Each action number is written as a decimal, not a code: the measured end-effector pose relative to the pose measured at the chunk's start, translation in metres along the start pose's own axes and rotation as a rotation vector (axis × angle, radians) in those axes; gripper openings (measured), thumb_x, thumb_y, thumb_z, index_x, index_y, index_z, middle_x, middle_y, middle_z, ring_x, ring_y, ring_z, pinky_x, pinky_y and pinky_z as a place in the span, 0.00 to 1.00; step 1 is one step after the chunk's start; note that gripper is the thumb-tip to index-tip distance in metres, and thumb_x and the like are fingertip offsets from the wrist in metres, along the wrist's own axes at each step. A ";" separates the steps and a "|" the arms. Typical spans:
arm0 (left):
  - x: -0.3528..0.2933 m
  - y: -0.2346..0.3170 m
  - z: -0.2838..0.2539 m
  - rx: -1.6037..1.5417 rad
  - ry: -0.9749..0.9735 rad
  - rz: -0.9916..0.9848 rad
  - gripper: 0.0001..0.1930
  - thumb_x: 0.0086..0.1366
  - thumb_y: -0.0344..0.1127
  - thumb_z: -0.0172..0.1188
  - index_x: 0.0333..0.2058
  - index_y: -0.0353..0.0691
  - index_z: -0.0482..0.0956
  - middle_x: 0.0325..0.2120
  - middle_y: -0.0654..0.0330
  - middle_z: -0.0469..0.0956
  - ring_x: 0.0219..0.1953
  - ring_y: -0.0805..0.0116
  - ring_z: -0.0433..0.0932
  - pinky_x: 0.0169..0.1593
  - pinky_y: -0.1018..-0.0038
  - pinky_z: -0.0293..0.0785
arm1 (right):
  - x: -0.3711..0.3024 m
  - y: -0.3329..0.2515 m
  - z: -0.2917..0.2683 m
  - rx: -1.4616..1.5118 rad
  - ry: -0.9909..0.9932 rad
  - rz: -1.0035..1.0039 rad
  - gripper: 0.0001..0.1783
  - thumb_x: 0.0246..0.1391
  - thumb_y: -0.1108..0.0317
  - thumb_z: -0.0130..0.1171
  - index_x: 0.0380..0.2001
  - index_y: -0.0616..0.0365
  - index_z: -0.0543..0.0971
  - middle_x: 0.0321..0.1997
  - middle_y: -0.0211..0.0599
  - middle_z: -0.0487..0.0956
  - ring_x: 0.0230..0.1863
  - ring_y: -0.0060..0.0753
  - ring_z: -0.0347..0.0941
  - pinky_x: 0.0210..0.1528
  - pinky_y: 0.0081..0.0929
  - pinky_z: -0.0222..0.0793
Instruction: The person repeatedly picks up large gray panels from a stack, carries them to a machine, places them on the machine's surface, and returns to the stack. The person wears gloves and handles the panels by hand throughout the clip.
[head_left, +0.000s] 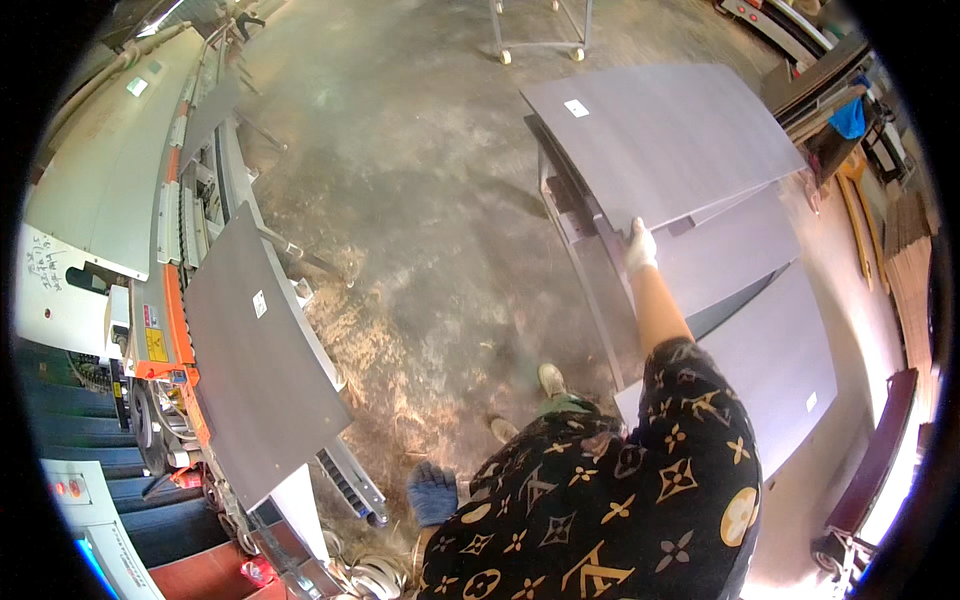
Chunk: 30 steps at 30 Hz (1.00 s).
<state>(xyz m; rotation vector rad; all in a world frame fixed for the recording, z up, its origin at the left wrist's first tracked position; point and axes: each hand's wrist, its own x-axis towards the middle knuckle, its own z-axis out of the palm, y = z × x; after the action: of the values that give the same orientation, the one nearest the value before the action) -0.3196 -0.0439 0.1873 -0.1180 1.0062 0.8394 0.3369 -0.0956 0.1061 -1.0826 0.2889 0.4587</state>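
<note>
My right hand [641, 247], in a pale glove, grips the near corner of a large grey panel [665, 135] with a small white label. That panel lies slightly askew over another grey panel [745, 240] on a metal-framed stand [590, 285]. At the panel's far right corner is another person's hand [811, 192], partly blurred. My left hand [432, 493], in a dark blue glove, hangs low at my side with nothing in it, its fingers loosely bent. Left of it, a similar labelled grey panel [255, 350] rests on the machine's conveyor rail.
The machine [100, 160] with its orange rail runs along the left. A further panel [785, 365] lies right of my arm. A wheeled metal frame [540, 30] stands at the back. Wood shavings [375, 360] litter the concrete floor. Stacked boards [908, 270] stand at far right.
</note>
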 end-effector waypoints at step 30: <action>0.179 -0.213 0.291 2.103 -0.749 0.627 0.32 0.65 0.61 0.36 0.33 0.36 0.78 0.33 0.44 0.77 0.38 0.43 0.75 0.41 0.56 0.68 | -0.277 -0.095 -0.288 -0.041 0.538 0.057 0.18 0.55 0.53 0.54 0.38 0.58 0.75 0.34 0.33 0.76 0.33 0.33 0.72 0.37 0.33 0.70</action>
<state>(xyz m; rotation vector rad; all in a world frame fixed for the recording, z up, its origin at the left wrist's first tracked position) 0.0726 0.0420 0.1498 2.1899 0.7341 -0.0516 0.1412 -0.4507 0.1742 -1.2291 0.7884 0.2163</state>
